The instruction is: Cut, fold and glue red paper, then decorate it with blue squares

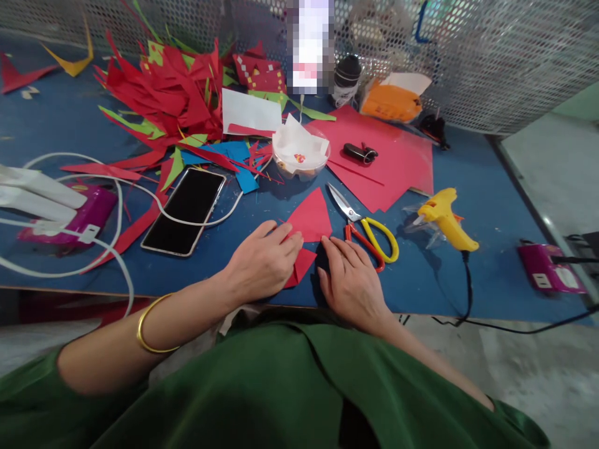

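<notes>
So my left hand (267, 260) is pressed down on the red paper (309, 217) on the desk (262, 206), fingers bunched together. My right hand (354, 280) is flat-ish, fingers close together, tips right by the paper's other side. Scissors (352, 216) are lying just beside it, blades partly open, and the yellow glue gun (447, 219) is further right.

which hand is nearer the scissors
The person's right hand: it lies close beside the scissors, at their handle end. The left hand is farther off, to their left, its fingers on the red paper.
</notes>
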The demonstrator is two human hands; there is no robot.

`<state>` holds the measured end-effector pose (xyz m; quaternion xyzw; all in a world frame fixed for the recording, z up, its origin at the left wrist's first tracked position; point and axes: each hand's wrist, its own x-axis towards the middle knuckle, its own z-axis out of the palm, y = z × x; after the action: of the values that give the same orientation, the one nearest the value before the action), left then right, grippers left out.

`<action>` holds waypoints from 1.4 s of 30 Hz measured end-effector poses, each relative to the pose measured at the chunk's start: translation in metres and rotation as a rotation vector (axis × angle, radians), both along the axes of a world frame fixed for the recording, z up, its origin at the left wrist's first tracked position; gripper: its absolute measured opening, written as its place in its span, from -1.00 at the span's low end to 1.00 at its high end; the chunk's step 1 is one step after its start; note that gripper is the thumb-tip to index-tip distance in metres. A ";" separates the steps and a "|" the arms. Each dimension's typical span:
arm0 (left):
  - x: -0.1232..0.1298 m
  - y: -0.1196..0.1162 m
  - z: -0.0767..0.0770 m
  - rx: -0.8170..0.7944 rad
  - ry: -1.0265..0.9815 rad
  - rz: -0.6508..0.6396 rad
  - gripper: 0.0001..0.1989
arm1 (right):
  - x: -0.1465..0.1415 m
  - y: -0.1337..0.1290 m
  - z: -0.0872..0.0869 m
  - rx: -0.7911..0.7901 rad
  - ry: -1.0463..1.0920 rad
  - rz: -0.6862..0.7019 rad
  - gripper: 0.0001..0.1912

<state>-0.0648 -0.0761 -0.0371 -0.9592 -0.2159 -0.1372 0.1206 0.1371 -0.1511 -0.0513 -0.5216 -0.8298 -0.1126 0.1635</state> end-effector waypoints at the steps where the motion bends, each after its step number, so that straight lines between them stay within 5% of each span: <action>1: -0.001 0.001 0.000 -0.027 -0.023 0.011 -0.70 | 0.000 0.000 0.000 -0.002 0.002 0.001 -0.53; 6: -0.007 0.006 0.001 -0.107 -0.276 0.126 -0.64 | 0.001 0.000 -0.001 -0.006 0.020 0.008 -0.53; 15: -0.006 -0.003 -0.005 -0.022 -0.013 0.014 -0.56 | 0.001 0.000 -0.002 0.007 0.028 0.013 -0.53; 22: -0.003 -0.006 0.000 0.087 -0.004 0.002 -0.56 | -0.001 0.005 0.010 -0.040 0.012 0.006 -0.58; 28: -0.001 -0.010 -0.005 0.102 -0.035 0.021 -0.54 | -0.015 0.010 0.010 -0.066 0.031 0.131 -0.56; 33: -0.003 -0.009 -0.007 0.094 -0.042 0.026 -0.54 | 0.005 0.015 0.010 -0.062 0.046 0.067 -0.60; 42: -0.007 -0.007 -0.007 -0.284 -0.145 0.262 -0.47 | 0.022 0.043 0.017 0.054 -0.228 0.148 -0.79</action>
<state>-0.0720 -0.0830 -0.0440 -0.9178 -0.3642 -0.1574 -0.0148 0.1590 -0.1084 -0.0346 -0.4381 -0.8759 -0.1809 0.0900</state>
